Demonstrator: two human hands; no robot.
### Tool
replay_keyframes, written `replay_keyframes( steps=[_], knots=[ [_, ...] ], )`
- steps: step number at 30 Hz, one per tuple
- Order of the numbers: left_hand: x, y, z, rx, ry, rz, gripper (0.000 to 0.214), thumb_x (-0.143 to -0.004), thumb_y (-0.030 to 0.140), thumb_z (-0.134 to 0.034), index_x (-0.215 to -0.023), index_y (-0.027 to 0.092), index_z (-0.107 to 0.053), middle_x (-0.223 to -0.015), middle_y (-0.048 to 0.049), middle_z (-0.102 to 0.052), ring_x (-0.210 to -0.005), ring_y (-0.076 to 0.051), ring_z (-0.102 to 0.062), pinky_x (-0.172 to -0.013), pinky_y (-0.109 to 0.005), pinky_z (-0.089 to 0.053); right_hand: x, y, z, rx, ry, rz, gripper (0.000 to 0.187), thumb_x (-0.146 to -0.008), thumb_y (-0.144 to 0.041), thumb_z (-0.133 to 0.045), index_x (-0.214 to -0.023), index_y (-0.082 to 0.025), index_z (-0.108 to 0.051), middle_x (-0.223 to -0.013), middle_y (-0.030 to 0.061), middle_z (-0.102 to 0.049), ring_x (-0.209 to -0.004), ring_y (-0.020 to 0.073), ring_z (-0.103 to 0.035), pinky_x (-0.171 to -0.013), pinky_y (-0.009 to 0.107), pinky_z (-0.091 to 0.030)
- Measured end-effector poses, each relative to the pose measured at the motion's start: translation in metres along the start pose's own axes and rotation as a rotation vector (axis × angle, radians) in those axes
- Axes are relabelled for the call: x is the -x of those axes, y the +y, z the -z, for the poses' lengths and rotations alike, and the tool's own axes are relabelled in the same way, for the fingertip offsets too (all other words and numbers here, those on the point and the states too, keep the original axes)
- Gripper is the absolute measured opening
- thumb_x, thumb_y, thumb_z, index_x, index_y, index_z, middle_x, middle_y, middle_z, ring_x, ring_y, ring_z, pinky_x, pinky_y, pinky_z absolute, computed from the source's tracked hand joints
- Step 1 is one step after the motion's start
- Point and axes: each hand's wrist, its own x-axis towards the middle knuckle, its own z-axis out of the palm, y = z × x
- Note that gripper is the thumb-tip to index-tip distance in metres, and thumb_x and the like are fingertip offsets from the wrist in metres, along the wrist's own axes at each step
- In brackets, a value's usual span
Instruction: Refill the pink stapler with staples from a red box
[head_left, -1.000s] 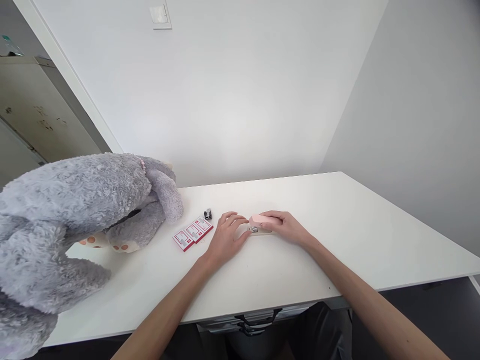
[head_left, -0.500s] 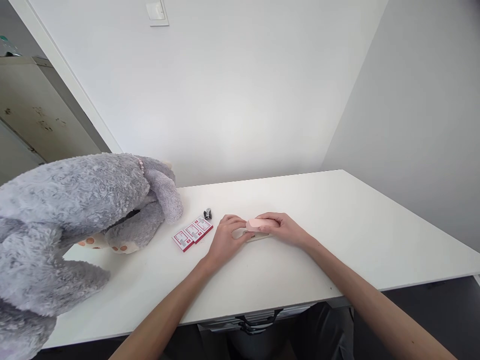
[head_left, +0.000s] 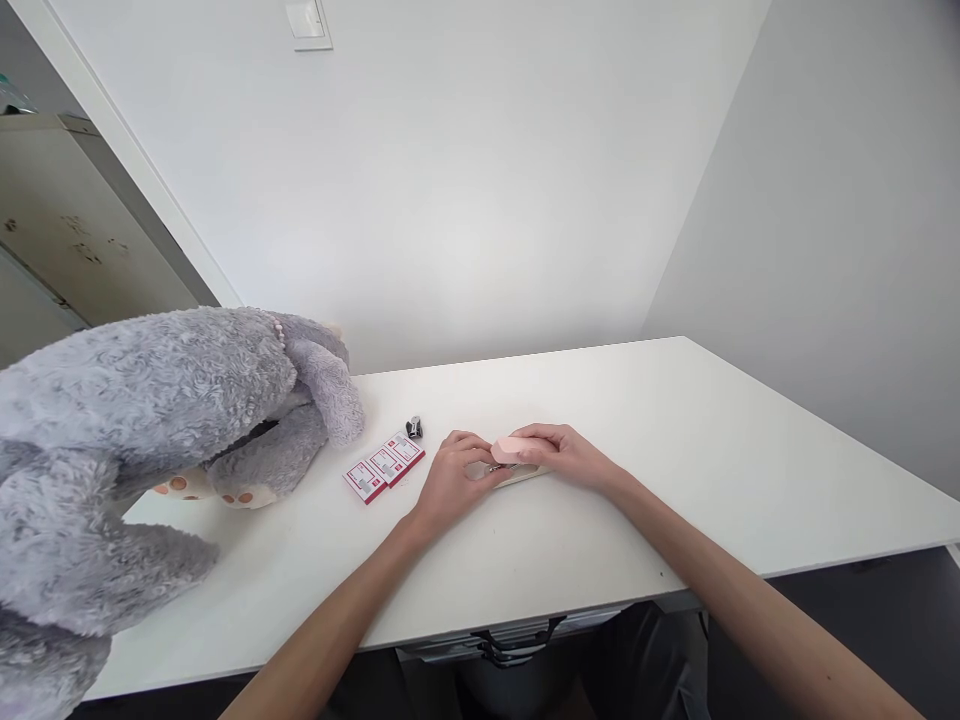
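A small pink stapler [head_left: 507, 449] lies on the white table [head_left: 675, 440] between my two hands. My right hand [head_left: 564, 455] is curled over its top and holds it. My left hand [head_left: 452, 477] has its fingers bent in against the stapler's near end, pinching at its front; what sits under those fingertips is hidden. Left of my hands lie three red and white staple boxes [head_left: 385, 465] side by side, with a small black and silver object [head_left: 414, 429] just behind them.
A big grey plush toy [head_left: 150, 420] sprawls over the table's left part, its paws near the staple boxes. White walls stand behind and to the right. A drawer handle [head_left: 517, 637] shows under the table's front edge.
My left fingers, spread flat on the table a second ago, have curled in against the stapler's front. My right hand has closed more tightly over the stapler. The metal part seen below it is now covered.
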Motion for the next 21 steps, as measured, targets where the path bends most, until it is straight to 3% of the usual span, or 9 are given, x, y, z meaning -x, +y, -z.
replay_keyframes(
  steps=[14, 21],
  knots=[
    [0.0015, 0.0016, -0.0017, 0.05, -0.012, 0.038, 0.009, -0.083, 0.039, -0.082, -0.086, 0.03, -0.081, -0.102, -0.0025, -0.077, -0.108, -0.025, -0.064, -0.094, -0.044, -0.055, 0.001, 0.0008, 0.0021, -0.107, -0.038, 0.031, 0.029, -0.093, -0.048, -0.066, -0.112, -0.028, -0.075, -0.12, 0.0038, -0.071, -0.105, 0.0244, -0.062, -0.091, 0.037, -0.048],
    [0.0011, 0.0027, -0.0013, 0.07, -0.031, 0.014, 0.013, -0.081, 0.039, -0.085, -0.087, 0.028, -0.079, -0.101, -0.0017, -0.078, -0.108, -0.024, -0.064, -0.096, -0.042, -0.054, -0.0002, 0.0082, 0.0029, -0.22, -0.068, 0.054, 0.039, -0.091, -0.056, -0.068, -0.115, -0.026, -0.073, -0.109, 0.0047, -0.07, -0.09, 0.0199, -0.061, -0.082, 0.034, -0.048]
  ],
)
